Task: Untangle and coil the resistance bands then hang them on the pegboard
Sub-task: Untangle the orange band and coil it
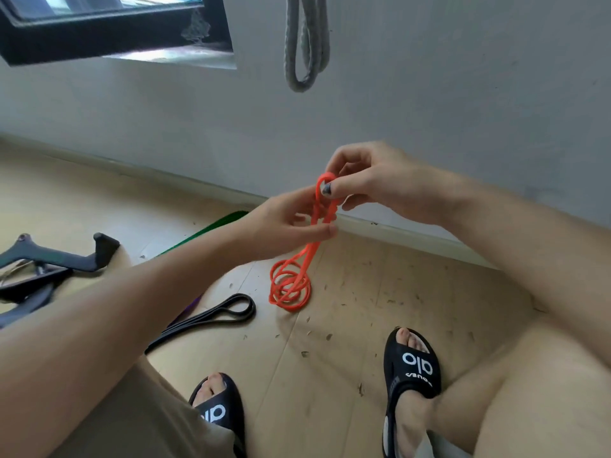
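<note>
A thin orange resistance band (291, 285) hangs from both hands, its lower end lying in tangled loops on the floor. My right hand (373, 183) pinches the band's top loop between thumb and fingers. Just below it, my left hand (284, 223) holds the knotted strands with curled fingers. A black band (215, 317) lies flat on the floor to the left. A green band (215, 226) and a bit of purple band (190, 307) show behind my left forearm. A grey band (305, 44) hangs in loops on the wall above.
A dark piece of exercise equipment (56, 259) lies on the floor at the left. A window with a black frame (115, 38) is at the upper left. My feet in black slides (413, 368) stand on the littered wooden floor (380, 292).
</note>
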A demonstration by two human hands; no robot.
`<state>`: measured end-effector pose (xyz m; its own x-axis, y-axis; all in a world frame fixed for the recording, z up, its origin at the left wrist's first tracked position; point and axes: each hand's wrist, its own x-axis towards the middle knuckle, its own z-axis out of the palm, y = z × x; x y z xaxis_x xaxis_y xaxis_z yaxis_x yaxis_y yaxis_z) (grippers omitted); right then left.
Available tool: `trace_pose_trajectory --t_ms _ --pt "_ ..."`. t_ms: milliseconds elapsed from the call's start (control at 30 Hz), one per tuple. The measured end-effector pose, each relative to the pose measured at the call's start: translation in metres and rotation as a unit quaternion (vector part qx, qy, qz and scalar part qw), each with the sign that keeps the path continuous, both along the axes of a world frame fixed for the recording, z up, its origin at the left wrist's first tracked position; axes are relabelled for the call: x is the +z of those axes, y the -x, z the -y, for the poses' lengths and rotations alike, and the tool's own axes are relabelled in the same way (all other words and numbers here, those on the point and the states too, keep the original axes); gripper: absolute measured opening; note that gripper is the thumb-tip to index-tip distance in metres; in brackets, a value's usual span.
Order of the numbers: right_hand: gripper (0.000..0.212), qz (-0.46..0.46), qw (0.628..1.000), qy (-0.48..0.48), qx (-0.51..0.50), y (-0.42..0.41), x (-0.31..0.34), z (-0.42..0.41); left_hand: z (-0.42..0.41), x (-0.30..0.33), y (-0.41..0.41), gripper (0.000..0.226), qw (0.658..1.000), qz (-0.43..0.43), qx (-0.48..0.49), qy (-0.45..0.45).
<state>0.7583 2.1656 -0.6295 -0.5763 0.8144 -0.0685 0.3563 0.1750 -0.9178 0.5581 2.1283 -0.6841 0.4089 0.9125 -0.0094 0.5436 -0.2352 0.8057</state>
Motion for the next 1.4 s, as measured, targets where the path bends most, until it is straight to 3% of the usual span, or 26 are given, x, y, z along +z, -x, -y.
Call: trace_pose_trajectory --t_ms 200,333,600,900,1233,1400 --pt "0.005 -0.043 0.998 0.033 -0.017 -0.002 0.001 0.0 -0.004 0.0 -0.009 0.012 0.999 0.052 0.007 0.012" --pt "0.009 -0.047 0.997 0.052 -0.03 -0.007 0.001 -0.001 -0.007 0.003 -0.005 0.004 0.999 0.033 0.006 0.004" --pt "0.016 -0.026 0.996 0.07 -0.05 -0.011 -0.003 -0.003 -0.011 0.006 0.002 0.011 0.999 -0.027 -0.002 -0.04" --pt "0.016 -0.076 0.987 0.135 -0.05 -0.007 -0.005 -0.002 -0.011 0.006 -0.002 0.026 0.995 -0.077 -0.009 -0.063" --pt "0.016 -0.072 0.992 0.062 -0.089 -0.001 -0.01 -0.005 -0.012 0.01 -0.002 0.023 0.995 -0.075 -0.049 -0.04" --pt "0.015 -0.052 0.993 0.01 -0.104 -0.004 -0.012 -0.006 -0.012 0.012 -0.002 0.024 0.997 -0.066 -0.022 -0.044"
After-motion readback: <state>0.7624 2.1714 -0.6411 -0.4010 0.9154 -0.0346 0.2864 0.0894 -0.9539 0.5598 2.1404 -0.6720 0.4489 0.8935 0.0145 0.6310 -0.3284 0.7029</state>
